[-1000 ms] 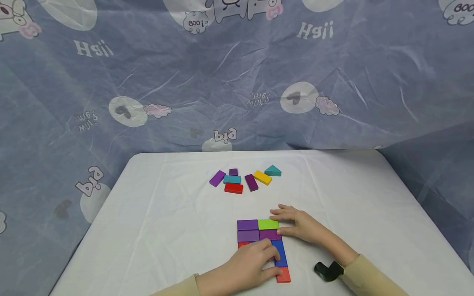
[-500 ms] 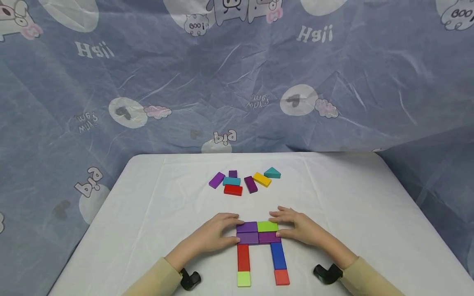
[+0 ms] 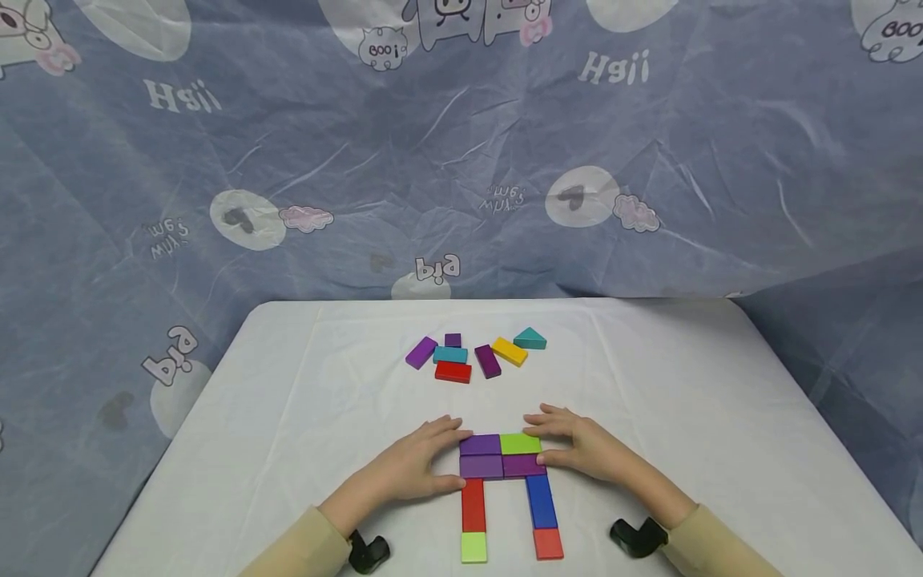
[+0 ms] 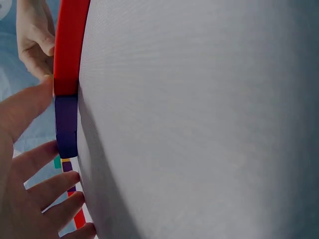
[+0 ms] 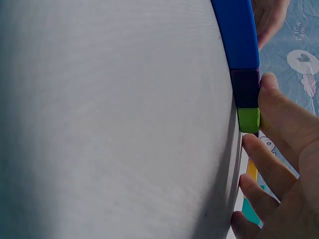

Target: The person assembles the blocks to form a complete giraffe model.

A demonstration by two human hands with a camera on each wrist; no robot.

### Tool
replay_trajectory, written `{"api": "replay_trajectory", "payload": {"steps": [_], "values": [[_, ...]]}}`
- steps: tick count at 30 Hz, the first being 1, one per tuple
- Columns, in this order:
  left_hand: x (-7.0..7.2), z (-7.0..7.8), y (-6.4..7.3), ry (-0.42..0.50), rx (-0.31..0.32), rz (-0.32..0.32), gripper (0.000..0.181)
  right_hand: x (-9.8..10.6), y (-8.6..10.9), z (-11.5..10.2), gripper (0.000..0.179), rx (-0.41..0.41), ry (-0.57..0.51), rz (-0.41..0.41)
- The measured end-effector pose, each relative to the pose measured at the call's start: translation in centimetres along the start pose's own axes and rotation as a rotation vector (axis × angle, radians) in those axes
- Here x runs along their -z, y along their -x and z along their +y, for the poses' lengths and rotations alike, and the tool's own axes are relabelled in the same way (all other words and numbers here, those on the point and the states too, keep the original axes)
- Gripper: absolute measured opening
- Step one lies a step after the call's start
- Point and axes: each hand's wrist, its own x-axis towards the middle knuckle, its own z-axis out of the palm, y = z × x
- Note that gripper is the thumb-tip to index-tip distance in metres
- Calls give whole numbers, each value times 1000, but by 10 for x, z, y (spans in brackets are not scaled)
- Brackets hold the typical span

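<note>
Flat coloured blocks lie joined on the white table. Two purple blocks [image 3: 481,466], a dark purple block [image 3: 522,465] and a lime block [image 3: 520,443] make the wide part. From it a red block [image 3: 473,505] runs toward me, ending in a light green square [image 3: 473,547]; a blue block [image 3: 541,502] ends in an orange-red square [image 3: 548,543]. My left hand [image 3: 409,463] rests at the left edge, fingers spread, thumb by the red block's corner. My right hand [image 3: 587,445] touches the right edge, thumb at the dark purple block, fingertips by the lime one.
Farther back lie loose blocks: a purple one [image 3: 421,353], a small purple square [image 3: 453,340], a teal one [image 3: 450,354], a red one [image 3: 453,372], a dark purple one [image 3: 487,361], a yellow one [image 3: 509,352] and a teal triangle [image 3: 530,339]. A patterned cloth [image 3: 461,160] hangs behind.
My left hand has left the right-hand column near the orange-red square and come round to the left edge; its thumb then slid slightly nearer me. My right hand has stayed nearly still.
</note>
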Motion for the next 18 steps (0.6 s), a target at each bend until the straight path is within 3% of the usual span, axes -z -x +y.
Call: {"api": "replay_trajectory", "payload": {"steps": [13, 18], "values": [[-4, 7, -1, -20, 38, 9, 68, 0, -1, -3, 50, -25, 6, 4], [-4, 8, -1, -25, 46, 9, 69, 8, -10, -5, 46, -68, -18, 77]]}}
